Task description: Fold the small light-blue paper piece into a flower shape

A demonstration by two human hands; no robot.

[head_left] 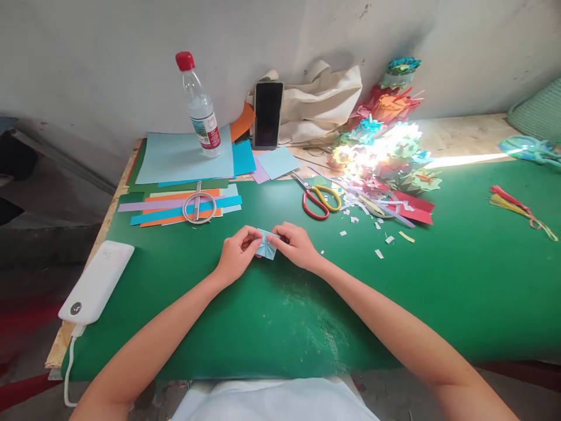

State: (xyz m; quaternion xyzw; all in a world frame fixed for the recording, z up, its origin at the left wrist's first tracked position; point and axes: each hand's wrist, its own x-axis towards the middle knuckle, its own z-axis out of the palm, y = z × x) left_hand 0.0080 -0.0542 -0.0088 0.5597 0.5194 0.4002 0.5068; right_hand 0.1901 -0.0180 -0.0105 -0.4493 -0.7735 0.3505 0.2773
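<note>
While both hands (267,248) pinch folded paper (266,245), bare mat (280,316) lies nearer.

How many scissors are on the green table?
2. The red and yellow scissors lie open just beyond the hands, left of the paper scraps. The silver scissors rest on the colored paper strips farther left. The flower pile may hide more.

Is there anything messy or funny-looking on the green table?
Yes. Little paper scraps lie scattered on the green mat beside the red-and-yellow scissors, like cutting leftovers. The mat's surface looks scuffed near the front edge. Both hands, left hand and right hand, pinch a folded blue paper.
</note>
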